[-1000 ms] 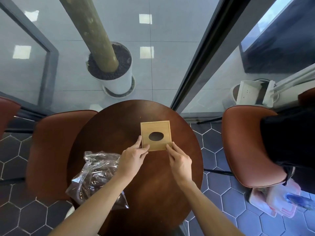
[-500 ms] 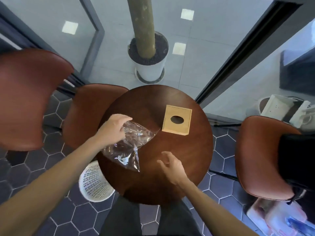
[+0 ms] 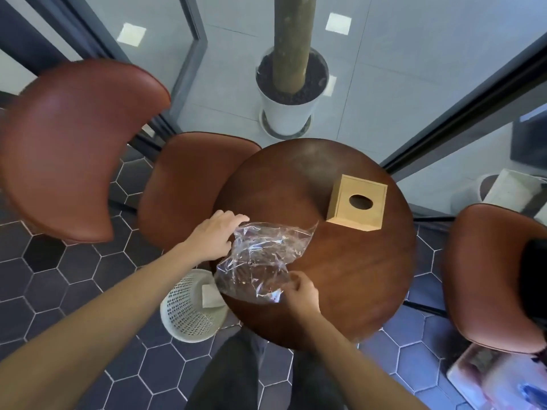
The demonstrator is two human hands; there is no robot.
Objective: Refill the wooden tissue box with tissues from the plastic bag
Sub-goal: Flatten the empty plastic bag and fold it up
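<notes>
A clear crinkled plastic bag [image 3: 260, 257] lies on the left part of the round dark wooden table [image 3: 355, 276]. My left hand [image 3: 214, 235] rests on the bag's far left edge, fingers over the plastic. At the bag's near corner, my right hand [image 3: 299, 294] pinches the plastic. The wooden tissue box [image 3: 356, 202], light wood with an oval hole on top, stands upright at the table's far right, apart from both hands. The bag's contents are dark and hard to make out.
A white perforated waste basket [image 3: 186, 309] stands on the floor by the table's left edge. Brown chairs sit at the left [image 3: 74, 149], behind the table [image 3: 183, 184] and at the right [image 3: 488, 276]. A potted trunk [image 3: 290, 93] stands beyond.
Both hands left the tissue box. The left hand went to the bag, and the right hand has now reached the bag's near corner and closed on it. The view shifted left.
</notes>
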